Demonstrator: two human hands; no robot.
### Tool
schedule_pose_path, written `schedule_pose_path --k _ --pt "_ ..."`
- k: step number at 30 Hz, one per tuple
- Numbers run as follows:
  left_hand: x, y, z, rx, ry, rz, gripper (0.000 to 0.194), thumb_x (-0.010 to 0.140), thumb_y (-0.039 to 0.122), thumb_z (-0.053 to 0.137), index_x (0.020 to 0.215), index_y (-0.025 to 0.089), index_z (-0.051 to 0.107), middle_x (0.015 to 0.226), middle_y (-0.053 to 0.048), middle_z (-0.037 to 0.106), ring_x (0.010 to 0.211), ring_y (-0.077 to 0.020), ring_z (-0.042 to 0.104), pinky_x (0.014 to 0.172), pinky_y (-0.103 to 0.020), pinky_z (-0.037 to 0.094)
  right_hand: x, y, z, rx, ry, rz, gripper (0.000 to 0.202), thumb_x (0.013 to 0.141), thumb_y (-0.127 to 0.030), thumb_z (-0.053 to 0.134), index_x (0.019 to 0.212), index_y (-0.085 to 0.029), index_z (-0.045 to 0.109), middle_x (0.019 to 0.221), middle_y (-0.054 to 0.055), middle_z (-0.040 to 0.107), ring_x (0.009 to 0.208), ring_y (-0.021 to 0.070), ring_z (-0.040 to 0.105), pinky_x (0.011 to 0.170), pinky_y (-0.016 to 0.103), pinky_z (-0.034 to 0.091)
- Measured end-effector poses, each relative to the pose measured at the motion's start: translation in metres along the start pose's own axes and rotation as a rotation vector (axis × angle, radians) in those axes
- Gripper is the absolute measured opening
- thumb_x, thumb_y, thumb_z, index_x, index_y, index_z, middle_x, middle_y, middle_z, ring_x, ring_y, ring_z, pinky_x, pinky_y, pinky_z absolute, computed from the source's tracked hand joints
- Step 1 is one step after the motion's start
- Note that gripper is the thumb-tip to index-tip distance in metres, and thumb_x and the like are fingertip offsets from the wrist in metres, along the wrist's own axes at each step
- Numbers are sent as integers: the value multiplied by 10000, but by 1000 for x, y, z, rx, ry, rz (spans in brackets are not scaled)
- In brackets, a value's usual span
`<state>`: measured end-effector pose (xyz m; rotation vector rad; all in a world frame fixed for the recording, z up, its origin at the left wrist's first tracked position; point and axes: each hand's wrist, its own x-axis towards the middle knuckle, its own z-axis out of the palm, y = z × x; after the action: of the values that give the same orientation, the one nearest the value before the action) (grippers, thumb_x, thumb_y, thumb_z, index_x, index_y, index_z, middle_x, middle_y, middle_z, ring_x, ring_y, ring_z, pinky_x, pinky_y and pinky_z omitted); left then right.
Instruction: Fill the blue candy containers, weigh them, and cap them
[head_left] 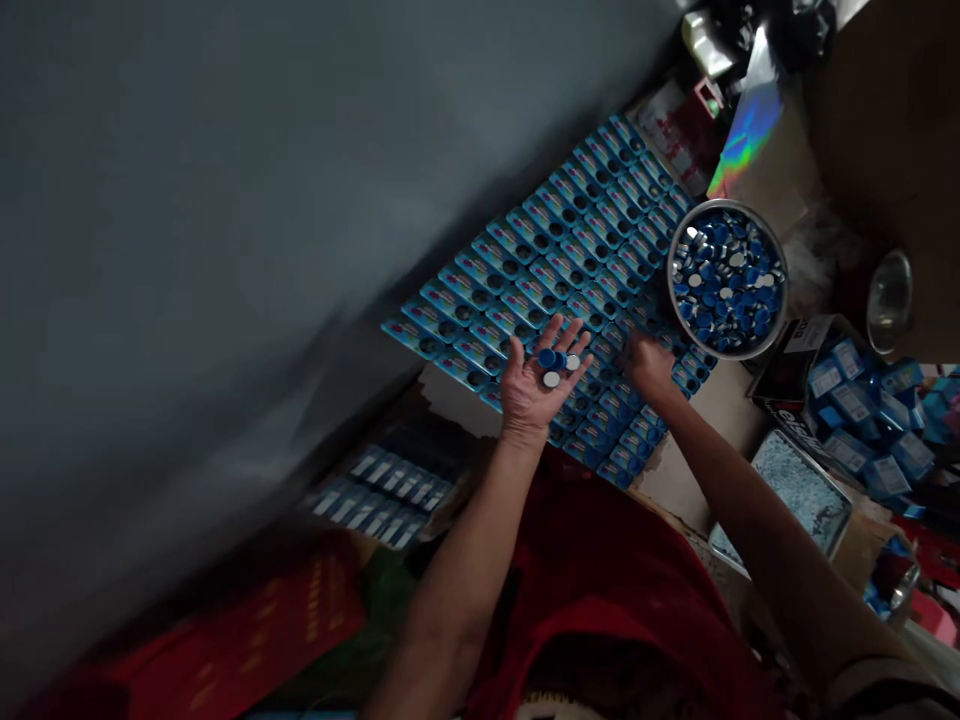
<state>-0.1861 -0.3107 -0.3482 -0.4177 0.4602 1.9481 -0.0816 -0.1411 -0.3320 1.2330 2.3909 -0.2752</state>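
A worker in a red garment (600, 570) leans over a spread of blue cards (559, 268) in a dim room, both bare forearms stretched forward. The left hand (529, 400) lies palm up above the cards, fingers spread, cradling four small discs (551, 379) without gripping them: two show blue, two show white. The right hand (649, 364), blurred, hovers over or touches the cards with its fingers curled; whether it pinches a disc cannot be told.

The cards lie in close, orderly rows, so their laying-out looks complete. Whether discs sit at their dark round ends is too small to tell, leaving the count of finished cards unclear. The discs in the palm are flat and round, with no long axis; their broad faces look roughly upward. Each card's long axis slants from upper left to lower right, round end lowermost.

Beyond the right hand, a metal bowl (727, 354) brims with similar discs, suggesting plenty is left. Farther off, a rainbow-sheened sheet (750, 125) catches the light.
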Motion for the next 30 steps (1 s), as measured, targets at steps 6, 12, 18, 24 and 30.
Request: schedule_pose_path --k 6,12,18,24,30 --pt "-4 3 -12 -18 -6 -13 599 1036 698 469 1387 272 701 1604 -111 596 1561 -324 475 1206 -504 468 7 9 -11 19 -45 -20 226 902 -343 733 1104 -242 738 1027 41 778 946 233 683 751 292 419" --pt "-9 -8 -12 -66 140 -22 473 1064 535 524 1339 201 715 1486 -152 689 1477 -323 576 1217 -517 447 -34 -13 -1 310 173 -388 176 963 -282 684 1117 -236 758 1091 64 731 971 208 677 818 274 482" --pt "-18 -32 -12 -31 207 -85 369 1072 274 476 1309 143 726 1326 -150 776 1239 -257 740 1039 -376 593 -52 -18 24 605 43 -615 230 796 -188 836 1024 -211 819 1026 39 733 838 163 685 791 253 532" --pt "-33 -32 -20 -42 226 -87 328 1083 270 464 1170 167 763 1268 -110 799 1229 -260 744 1081 -438 581 -51 18 18 581 77 -258 269 769 -135 679 972 -188 848 848 21 787 803 189 714 791 267 525" --pt "-40 -14 -26 2 240 -30 322 1078 298 492 1161 175 778 1280 -104 793 1189 -258 754 1112 -474 550 -39 25 23 413 113 -70 256 836 -230 676 1026 -198 844 964 39 822 919 224 745 831 291 518"
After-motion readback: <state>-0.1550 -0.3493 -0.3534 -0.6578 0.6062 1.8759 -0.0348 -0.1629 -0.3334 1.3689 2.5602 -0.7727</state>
